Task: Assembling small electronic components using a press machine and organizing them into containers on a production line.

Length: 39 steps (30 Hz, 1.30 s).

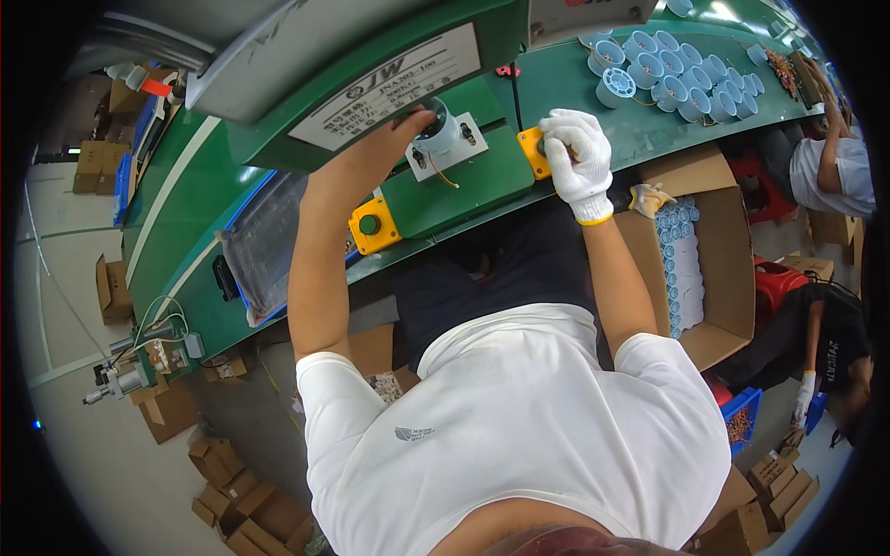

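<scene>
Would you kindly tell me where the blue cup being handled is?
In the head view, the blue cup is above centre, on the white plate by the left hand.

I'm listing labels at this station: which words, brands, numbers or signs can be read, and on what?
Wordings aren't copied here; print stands on:
White plate on the green press: large letters above smaller lines, partly legible.
Person's white shirt: small grey logo, lettering too tiny.
Grey panel, top edge: red marking, cut off.
Co-worker's black shirt: pale print, blurred.
Cardboard boxes, lower right: dark print, too small.
</scene>
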### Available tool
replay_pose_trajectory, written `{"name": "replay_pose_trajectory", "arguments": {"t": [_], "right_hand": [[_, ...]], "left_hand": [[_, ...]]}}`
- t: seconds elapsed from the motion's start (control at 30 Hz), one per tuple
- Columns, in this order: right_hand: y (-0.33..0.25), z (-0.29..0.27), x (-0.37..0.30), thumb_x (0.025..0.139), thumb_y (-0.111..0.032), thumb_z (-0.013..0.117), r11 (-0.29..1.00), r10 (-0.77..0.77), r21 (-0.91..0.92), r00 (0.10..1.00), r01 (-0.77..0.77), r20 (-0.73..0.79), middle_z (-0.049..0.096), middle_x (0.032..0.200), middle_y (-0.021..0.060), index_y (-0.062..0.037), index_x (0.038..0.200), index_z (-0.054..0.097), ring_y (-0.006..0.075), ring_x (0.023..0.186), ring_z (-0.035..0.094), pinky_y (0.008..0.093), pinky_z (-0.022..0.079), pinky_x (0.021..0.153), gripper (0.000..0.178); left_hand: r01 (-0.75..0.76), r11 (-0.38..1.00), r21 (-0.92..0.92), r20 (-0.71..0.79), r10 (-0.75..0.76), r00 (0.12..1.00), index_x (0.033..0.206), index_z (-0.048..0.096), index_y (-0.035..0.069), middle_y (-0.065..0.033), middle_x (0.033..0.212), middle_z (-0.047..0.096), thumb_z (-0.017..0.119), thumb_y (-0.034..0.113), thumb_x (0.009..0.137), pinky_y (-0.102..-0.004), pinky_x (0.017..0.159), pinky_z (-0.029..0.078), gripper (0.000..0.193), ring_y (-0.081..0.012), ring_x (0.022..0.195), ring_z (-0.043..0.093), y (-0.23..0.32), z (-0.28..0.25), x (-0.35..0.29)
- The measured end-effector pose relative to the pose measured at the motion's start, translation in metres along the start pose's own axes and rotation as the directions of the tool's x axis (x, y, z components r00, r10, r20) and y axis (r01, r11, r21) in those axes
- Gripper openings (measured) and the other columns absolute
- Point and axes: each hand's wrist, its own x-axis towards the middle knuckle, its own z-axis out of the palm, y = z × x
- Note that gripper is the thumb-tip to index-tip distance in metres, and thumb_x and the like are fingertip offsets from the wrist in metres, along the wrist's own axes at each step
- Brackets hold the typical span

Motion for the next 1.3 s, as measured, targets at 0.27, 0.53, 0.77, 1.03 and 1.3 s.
{"name": "replay_pose_trajectory", "arguments": {"t": [0.27, 0.53, 0.77, 1.03, 1.3], "right_hand": [[0.004, -0.002, 0.002, 0.088, -0.008, 0.075, 1.0, 0.005, -0.001, 1.0, -0.005, -0.002, 0.081, 0.102, 0.0121, -0.0033, 0.09, 0.075, 0.0369, 0.105, 0.075, 0.0463, 0.059, 0.096, 0.005], [-0.002, 0.006, 0.008, 0.088, -0.003, 0.073, 0.999, -0.041, 0.036, 0.999, 0.041, 0.004, 0.079, 0.103, 0.0146, -0.0028, 0.09, 0.072, 0.0402, 0.102, 0.074, 0.0501, 0.059, 0.098, 0.002], [-0.008, -0.004, 0.001, 0.087, -0.005, 0.072, 0.999, -0.029, -0.016, 1.0, 0.029, -0.004, 0.079, 0.104, 0.0142, -0.0053, 0.09, 0.073, 0.0402, 0.105, 0.074, 0.0489, 0.059, 0.098, 0.003], [-0.013, 0.0, 0.002, 0.089, -0.005, 0.071, 0.982, -0.071, -0.171, 0.995, 0.081, 0.065, 0.079, 0.11, 0.0136, -0.0065, 0.09, 0.072, 0.0385, 0.115, 0.071, 0.0482, 0.056, 0.101, 0.002], [-0.003, 0.003, -0.014, 0.087, -0.003, 0.068, 0.996, 0.07, 0.055, 0.997, -0.069, -0.021, 0.079, 0.111, 0.0155, -0.0045, 0.097, 0.073, 0.0395, 0.116, 0.072, 0.0494, 0.056, 0.106, 0.011]], "left_hand": [[0.051, 0.998, 0.025, 0.045, -0.052, 0.998, 0.114, 0.086, 0.008, -0.0093, 0.094, 0.08, 0.081, 0.033, 0.1, -0.0354, 0.079, 0.059, 0.029, -0.023, 0.082, 0.075, 0.009, -0.002, 0.003], [0.009, 0.987, -0.158, -0.027, -0.013, 1.0, 0.111, 0.086, 0.01, -0.0068, 0.099, 0.082, 0.083, 0.044, 0.097, -0.0354, 0.083, 0.058, 0.037, -0.0225, 0.086, 0.074, -0.022, 0.008, 0.0], [0.064, 0.982, -0.177, -0.397, -0.131, 0.908, 0.109, 0.082, 0.001, -0.0175, 0.108, 0.077, 0.089, 0.011, 0.087, -0.0439, 0.088, 0.061, 0.025, -0.0367, 0.097, 0.074, -0.043, 0.061, -0.122], [-0.025, 1.0, -0.01, -0.572, 0.015, 0.82, 0.093, 0.08, -0.001, -0.012, 0.106, 0.079, 0.091, 0.008, 0.084, -0.0436, 0.087, 0.063, 0.017, -0.0336, 0.102, 0.076, -0.068, 0.075, -0.159], [0.183, 0.98, -0.083, -0.423, -0.201, 0.884, 0.109, 0.08, 0.003, -0.0138, 0.117, 0.078, 0.084, 0.014, 0.092, -0.0453, 0.095, 0.059, 0.021, -0.0377, 0.112, 0.072, -0.108, 0.035, -0.166]]}}
